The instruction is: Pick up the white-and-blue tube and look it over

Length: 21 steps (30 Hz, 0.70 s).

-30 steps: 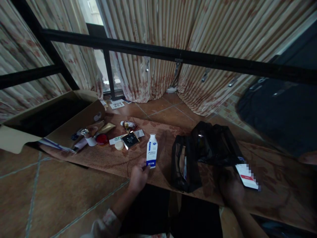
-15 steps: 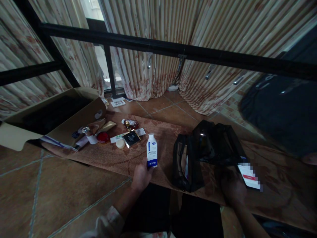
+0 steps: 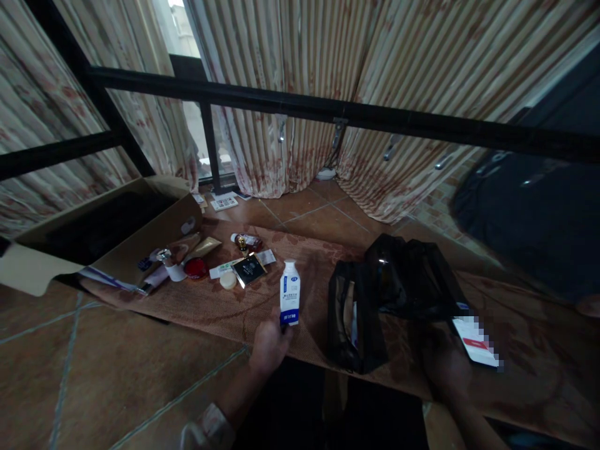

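Note:
My left hand (image 3: 270, 340) pinches the lower end of a white-and-blue squeeze bottle (image 3: 290, 292), its narrow white end pointing away from me. Right of the bottle stands a black mesh pouch (image 3: 359, 319) with a gap along its top, and pale things show inside. A larger black mesh bag (image 3: 410, 275) rests behind it. My right hand (image 3: 445, 359) is in front of that bag, beside a phone (image 3: 475, 342) with a lit white-and-red screen. Shadow and blur hide my right fingers, so I cannot tell whether they grip anything.
An open cardboard box (image 3: 152, 234) stands at the left end of the cloth-covered bench (image 3: 210, 309). Before it lie cosmetics: a red round jar (image 3: 195, 269), a black square sachet (image 3: 249, 269), a cream round lid (image 3: 228, 280) and several tubes. A dark metal rail (image 3: 281, 103) crosses behind.
The whole scene sits slightly lower in view, as the camera has tilted a little. My left hand still holds the squeeze bottle, and my right hand stays beside the phone.

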{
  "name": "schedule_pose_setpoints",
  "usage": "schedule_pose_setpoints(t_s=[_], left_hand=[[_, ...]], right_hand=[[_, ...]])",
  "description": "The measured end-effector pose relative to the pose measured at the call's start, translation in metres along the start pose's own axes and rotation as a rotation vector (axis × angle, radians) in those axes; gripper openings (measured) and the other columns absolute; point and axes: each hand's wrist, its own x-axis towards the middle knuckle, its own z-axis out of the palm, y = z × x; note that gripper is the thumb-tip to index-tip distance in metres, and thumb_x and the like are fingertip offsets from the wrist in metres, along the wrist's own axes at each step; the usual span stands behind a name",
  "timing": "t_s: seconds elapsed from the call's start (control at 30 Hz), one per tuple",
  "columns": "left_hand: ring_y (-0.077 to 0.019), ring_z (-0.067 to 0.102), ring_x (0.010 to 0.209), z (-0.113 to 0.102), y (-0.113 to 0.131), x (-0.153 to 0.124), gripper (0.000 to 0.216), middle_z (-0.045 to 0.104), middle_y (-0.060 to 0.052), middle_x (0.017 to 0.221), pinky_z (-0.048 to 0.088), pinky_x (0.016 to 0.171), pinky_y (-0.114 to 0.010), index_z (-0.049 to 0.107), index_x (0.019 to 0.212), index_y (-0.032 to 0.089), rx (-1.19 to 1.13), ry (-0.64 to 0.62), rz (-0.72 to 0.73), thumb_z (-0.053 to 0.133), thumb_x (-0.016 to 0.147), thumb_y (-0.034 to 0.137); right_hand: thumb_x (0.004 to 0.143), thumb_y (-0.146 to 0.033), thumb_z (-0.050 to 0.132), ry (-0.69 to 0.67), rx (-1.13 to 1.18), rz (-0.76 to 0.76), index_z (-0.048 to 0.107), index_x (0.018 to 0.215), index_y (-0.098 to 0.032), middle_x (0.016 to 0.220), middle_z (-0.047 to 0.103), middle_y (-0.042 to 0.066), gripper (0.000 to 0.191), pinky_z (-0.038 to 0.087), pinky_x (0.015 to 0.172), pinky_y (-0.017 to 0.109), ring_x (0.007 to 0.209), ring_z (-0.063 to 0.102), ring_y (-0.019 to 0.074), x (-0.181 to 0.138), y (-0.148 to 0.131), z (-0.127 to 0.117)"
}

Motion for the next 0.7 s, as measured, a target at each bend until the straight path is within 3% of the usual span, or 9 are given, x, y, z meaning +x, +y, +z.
schedule_pose_setpoints(t_s=[0.17, 0.43, 0.7], left_hand=[[-0.0177, 0.068, 0.088, -0.0020, 0.0013, -0.0009, 0.030, 0.071, -0.004, 0.096, 0.048, 0.077, -0.026, 0.052, 0.113, 0.019, 0.021, -0.029, -0.030, 0.053, 0.084, 0.017], [-0.0203, 0.067, 0.096, -0.0056, 0.0082, -0.0035, 0.034, 0.071, -0.008, 0.099, 0.047, 0.084, -0.029, 0.048, 0.120, 0.017, 0.168, -0.066, -0.045, 0.049, 0.087, 0.020], [-0.0193, 0.068, 0.088, 0.0002, 0.0028, -0.0026, 0.033, 0.071, -0.006, 0.095, 0.046, 0.076, -0.027, 0.045, 0.120, 0.018, 0.269, -0.098, 0.001, 0.047, 0.088, 0.021]], right_hand=[[0.093, -0.033, 0.028, -0.019, -0.001, -0.022, 0.063, 0.108, -0.013, 0.103, 0.060, 0.016, 0.044, 0.042, 0.059, 0.033, 0.085, 0.061, 0.0258, 0.0021, 0.0008, 0.0017], [0.093, -0.035, 0.027, -0.016, 0.009, -0.007, 0.061, 0.114, -0.013, 0.104, 0.060, 0.015, 0.046, 0.041, 0.057, 0.031, 0.076, 0.062, 0.0225, 0.0000, 0.0000, 0.0014], [0.093, -0.036, 0.026, 0.005, 0.019, -0.027, 0.059, 0.116, -0.013, 0.107, 0.060, 0.015, 0.046, 0.043, 0.061, 0.033, 0.086, 0.063, 0.0257, -0.0017, 0.0004, 0.0017]])
